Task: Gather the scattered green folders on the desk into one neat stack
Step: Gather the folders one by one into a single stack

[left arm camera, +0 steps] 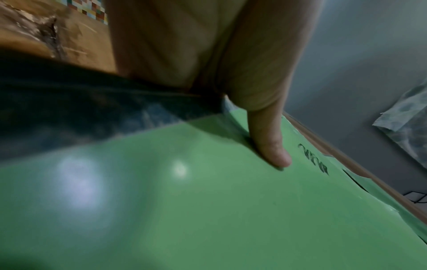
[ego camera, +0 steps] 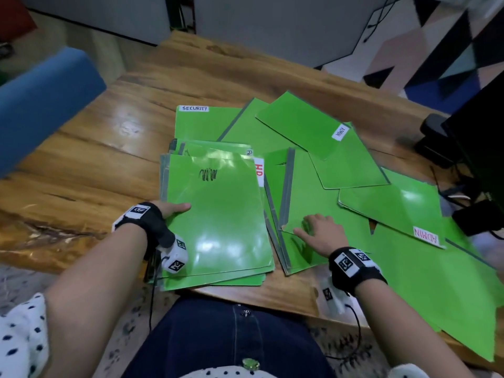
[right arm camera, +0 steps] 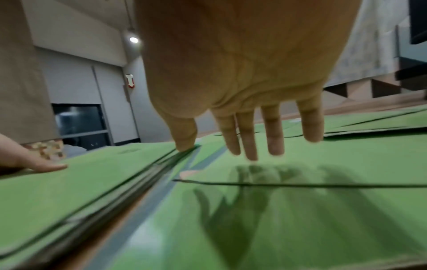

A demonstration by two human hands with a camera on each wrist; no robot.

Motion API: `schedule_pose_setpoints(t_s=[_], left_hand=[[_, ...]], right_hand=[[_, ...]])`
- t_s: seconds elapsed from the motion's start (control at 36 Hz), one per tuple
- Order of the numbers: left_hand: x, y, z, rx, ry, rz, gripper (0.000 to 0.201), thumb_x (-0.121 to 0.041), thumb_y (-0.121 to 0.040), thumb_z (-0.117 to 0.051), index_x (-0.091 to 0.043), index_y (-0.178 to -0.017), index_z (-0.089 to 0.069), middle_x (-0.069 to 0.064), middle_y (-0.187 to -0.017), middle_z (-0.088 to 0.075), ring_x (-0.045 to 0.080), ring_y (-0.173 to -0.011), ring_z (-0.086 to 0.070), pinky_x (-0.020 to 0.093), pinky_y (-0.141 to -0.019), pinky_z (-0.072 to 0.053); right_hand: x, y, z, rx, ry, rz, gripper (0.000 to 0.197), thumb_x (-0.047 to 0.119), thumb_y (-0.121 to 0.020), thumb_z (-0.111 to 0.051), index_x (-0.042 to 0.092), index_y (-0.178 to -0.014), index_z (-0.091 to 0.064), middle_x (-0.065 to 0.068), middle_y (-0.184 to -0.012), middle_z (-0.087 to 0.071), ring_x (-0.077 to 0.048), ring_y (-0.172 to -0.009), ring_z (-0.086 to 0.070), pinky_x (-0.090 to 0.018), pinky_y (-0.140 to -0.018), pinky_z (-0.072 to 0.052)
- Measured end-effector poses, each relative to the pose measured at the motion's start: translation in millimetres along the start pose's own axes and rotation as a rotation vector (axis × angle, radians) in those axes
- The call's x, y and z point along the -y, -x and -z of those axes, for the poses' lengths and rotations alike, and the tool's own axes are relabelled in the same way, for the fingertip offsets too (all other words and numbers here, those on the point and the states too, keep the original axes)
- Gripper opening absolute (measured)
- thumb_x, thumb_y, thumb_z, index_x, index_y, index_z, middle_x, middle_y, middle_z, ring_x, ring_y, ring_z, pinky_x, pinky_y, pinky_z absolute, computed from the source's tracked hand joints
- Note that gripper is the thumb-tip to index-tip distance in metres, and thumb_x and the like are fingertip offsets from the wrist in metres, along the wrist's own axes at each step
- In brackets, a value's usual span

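Note:
A stack of green folders (ego camera: 218, 222) lies at the desk's front edge, its top cover marked with a black scribble. My left hand (ego camera: 174, 210) grips the stack's left edge; the thumb (left arm camera: 272, 146) lies on the top cover (left arm camera: 208, 201) and the fingers are hidden below. Just right of the stack, a loose folder (ego camera: 308, 186) sits under my right hand (ego camera: 305, 227). That hand's fingers (right arm camera: 251, 146) are straight and spread, close over this folder (right arm camera: 323, 210). More green folders lie scattered: one labelled SECURITY (ego camera: 201, 124), two labelled ADMIN (ego camera: 305, 124) (ego camera: 425, 236).
The wooden desk (ego camera: 95, 148) shows bare wood to the left of the stack. A blue chair (ego camera: 41, 105) stands at the far left. At the right edge are a black screen (ego camera: 480, 137), a black base (ego camera: 436, 143) and cables (ego camera: 463, 197), partly on the folders.

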State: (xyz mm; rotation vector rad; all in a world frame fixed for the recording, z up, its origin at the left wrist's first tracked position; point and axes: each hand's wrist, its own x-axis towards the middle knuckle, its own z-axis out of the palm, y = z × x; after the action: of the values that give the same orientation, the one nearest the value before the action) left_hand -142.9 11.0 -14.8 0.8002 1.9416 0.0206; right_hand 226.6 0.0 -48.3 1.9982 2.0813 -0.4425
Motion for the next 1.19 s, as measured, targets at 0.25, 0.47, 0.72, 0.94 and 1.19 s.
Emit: schedule_pose_setpoints(t_s=[0.25,0.47,0.72,0.94,1.19], left_hand=[[2.4,-13.4,-4.0,-0.053,0.014,0.030,0.093,-0.057,-0.074,-0.067,0.004,-0.138,-0.038,0.023,-0.137,-0.046,0.036,-0.118,-0.050,0.040,-0.097,-0.043],[2.7,-12.2,-3.0,-0.057,0.011,0.028,0.095,-0.059,-0.072,-0.069,0.002,-0.138,-0.038,0.022,-0.138,-0.046,0.036,-0.117,-0.050,0.042,-0.099,-0.043],[5.3,-6.0,-5.6,-0.084,-0.035,-0.019,0.083,-0.052,-0.076,-0.069,-0.007,-0.140,-0.040,0.022,-0.140,-0.044,0.037,-0.122,-0.049,0.046,-0.102,-0.042],[10.1,-17.0,-6.1,-0.110,0.018,0.003,0.092,-0.057,-0.068,-0.073,-0.003,-0.137,-0.043,0.022,-0.136,-0.049,0.038,-0.116,-0.052,0.047,-0.098,-0.045],[16.9,-23.3,2.2,-0.121,0.054,0.041,0.093,-0.050,-0.070,-0.075,0.001,-0.138,-0.038,0.023,-0.134,-0.049,0.038,-0.112,-0.053,0.040,-0.091,-0.047]], right_hand=[[22.3,-34.7,-3.2,0.067,-0.200,-0.355,0.124,0.089,-0.062,-0.045,0.017,-0.153,-0.001,-0.017,-0.159,0.007,-0.040,-0.145,0.001,-0.071,-0.106,-0.013],[25.6,-20.3,-13.5,0.243,-0.028,-0.212,0.126,0.087,-0.060,-0.051,0.021,-0.153,0.004,-0.018,-0.157,0.014,-0.043,-0.144,0.005,-0.072,-0.104,-0.020],[-12.6,1.2,-7.9,0.037,-0.081,-0.167,0.089,0.076,-0.077,-0.045,0.018,-0.143,-0.031,-0.014,-0.148,-0.032,-0.031,-0.134,-0.033,-0.058,-0.104,-0.034],[-73.3,-17.0,-2.7,0.011,-0.168,-0.629,0.109,0.070,-0.062,-0.071,0.006,-0.141,-0.030,-0.020,-0.142,-0.040,-0.036,-0.130,-0.039,-0.056,-0.104,-0.036],[-99.4,-30.9,-2.8,0.063,-0.584,-0.652,0.109,0.054,-0.054,-0.085,0.005,-0.139,-0.037,-0.016,-0.125,-0.057,-0.036,-0.101,-0.062,-0.052,-0.082,-0.055]])
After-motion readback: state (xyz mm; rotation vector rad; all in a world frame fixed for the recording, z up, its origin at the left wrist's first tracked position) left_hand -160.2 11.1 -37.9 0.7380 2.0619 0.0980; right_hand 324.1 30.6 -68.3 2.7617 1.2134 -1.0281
